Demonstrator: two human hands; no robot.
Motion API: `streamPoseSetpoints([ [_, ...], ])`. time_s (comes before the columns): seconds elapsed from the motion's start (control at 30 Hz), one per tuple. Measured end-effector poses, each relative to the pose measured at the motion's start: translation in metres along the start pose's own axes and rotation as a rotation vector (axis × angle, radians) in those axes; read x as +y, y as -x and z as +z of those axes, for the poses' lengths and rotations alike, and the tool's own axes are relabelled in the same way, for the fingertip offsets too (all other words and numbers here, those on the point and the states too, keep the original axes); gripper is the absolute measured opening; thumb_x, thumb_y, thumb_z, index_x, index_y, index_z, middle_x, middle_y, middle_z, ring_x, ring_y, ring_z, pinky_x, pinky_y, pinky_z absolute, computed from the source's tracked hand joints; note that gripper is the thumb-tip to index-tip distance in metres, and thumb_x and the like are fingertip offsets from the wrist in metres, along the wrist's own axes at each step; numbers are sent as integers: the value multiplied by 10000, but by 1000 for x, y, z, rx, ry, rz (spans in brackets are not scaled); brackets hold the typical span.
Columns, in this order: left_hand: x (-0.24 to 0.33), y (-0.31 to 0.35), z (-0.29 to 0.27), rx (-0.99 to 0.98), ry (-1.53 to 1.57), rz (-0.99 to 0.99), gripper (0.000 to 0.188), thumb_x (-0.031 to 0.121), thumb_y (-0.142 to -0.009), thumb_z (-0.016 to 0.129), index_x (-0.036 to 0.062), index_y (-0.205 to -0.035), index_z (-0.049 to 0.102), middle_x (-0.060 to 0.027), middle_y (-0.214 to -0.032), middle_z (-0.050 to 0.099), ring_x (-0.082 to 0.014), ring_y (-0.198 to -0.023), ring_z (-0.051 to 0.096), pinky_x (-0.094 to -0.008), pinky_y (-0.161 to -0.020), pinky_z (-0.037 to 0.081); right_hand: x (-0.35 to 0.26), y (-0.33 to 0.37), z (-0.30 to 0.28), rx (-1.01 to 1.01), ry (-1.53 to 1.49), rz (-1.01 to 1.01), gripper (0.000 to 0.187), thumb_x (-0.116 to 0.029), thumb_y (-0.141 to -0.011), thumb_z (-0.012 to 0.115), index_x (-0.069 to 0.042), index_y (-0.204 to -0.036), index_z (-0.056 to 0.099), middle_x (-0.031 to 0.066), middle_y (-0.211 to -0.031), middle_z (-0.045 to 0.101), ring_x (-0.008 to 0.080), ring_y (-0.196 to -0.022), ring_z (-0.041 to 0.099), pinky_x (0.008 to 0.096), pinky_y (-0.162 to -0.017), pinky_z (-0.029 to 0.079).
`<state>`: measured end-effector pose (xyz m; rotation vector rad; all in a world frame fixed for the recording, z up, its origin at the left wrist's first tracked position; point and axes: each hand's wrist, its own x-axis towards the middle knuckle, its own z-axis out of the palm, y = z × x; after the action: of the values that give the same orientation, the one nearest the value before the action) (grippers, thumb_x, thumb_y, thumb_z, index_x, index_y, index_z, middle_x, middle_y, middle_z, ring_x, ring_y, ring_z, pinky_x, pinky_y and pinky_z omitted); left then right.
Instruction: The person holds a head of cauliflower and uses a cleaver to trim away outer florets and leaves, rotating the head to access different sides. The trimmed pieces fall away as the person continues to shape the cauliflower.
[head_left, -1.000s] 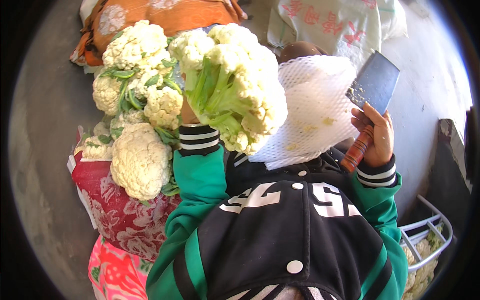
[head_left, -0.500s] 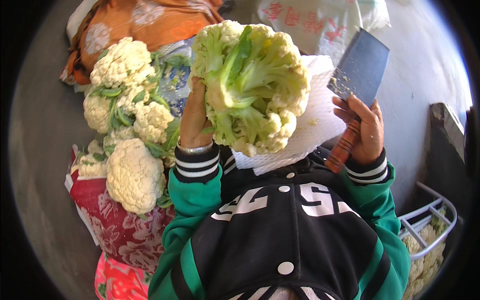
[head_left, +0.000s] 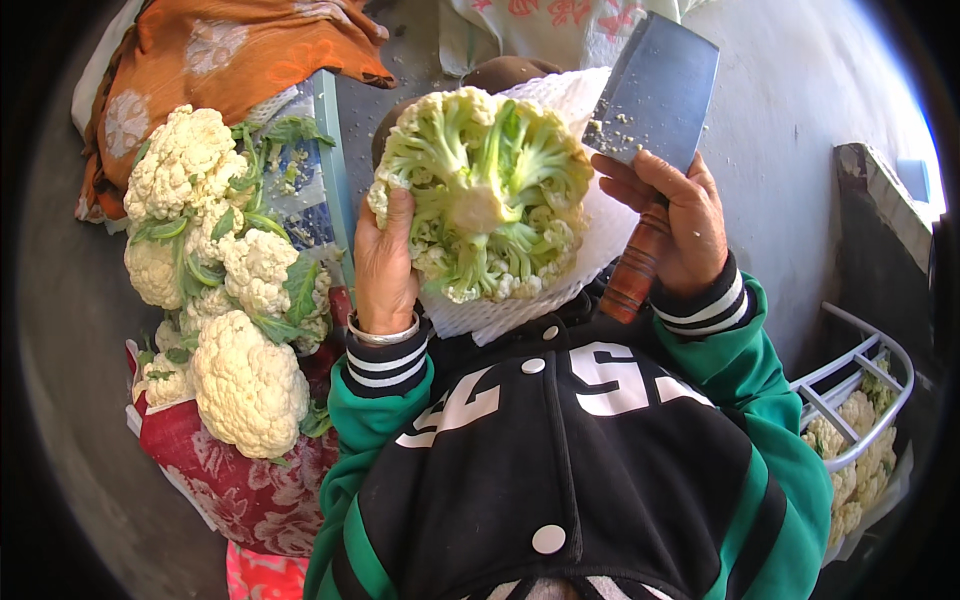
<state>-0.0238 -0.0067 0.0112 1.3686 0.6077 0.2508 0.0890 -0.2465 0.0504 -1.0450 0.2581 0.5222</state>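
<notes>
At the right, we see cauliflower pieces (head_left: 868, 470) inside the white-railed container (head_left: 907, 378). Our left hand (head_left: 388, 265) holds one big cauliflower (head_left: 480, 205) over the foam net (head_left: 605, 230); our right hand (head_left: 685, 225) holds the cleaver (head_left: 662, 90) by its handle.

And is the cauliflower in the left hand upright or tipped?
Tipped, underside toward the camera: the cauliflower shows its pale cut stem.
</notes>
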Motion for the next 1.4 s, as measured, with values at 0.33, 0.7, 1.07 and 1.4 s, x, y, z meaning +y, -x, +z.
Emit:
streamPoseSetpoints([
  [0.33, 15, -15, -13, -36, -101, 33, 664, 303, -807, 831, -19, -1250, 456, -70, -1107, 578, -142, -1022, 565, -271, -921, 459, 10, -1, 1, 80, 22, 35, 317, -22, -920, 577, 3, -1226, 500, 155, -1141, 664, 276, -995, 692, 350, -879, 542],
  [0.7, 13, -26, -7, -101, -191, 35, 619, 447, -872, 731, -8, -1258, 566, -97, -1144, 638, -179, -1033, 591, -292, -902, 463, 7, 10, -7, 52, 33, 74, 353, -6, -897, 585, 6, -1235, 484, 178, -1122, 661, 299, -975, 697, 360, -836, 573],
  [1.07, 12, -27, -8, -56, -280, 28, 641, 504, -863, 720, -9, -1225, 591, -115, -1117, 649, -190, -1028, 588, -303, -916, 447, 11, 4, -7, 20, 36, 95, 366, 6, -912, 559, 14, -1263, 457, 196, -1143, 649, 310, -986, 696, 378, -846, 583],
  [1.4, 15, -25, -5, -45, -331, 37, 666, 527, -852, 721, -12, -1220, 591, -115, -1099, 652, -191, -1019, 589, -305, -908, 450, 18, 1, -3, 44, 44, 111, 398, 0, -891, 603, -4, -1265, 469, 160, -1145, 650, 281, -967, 688, 364, -860, 570],
])
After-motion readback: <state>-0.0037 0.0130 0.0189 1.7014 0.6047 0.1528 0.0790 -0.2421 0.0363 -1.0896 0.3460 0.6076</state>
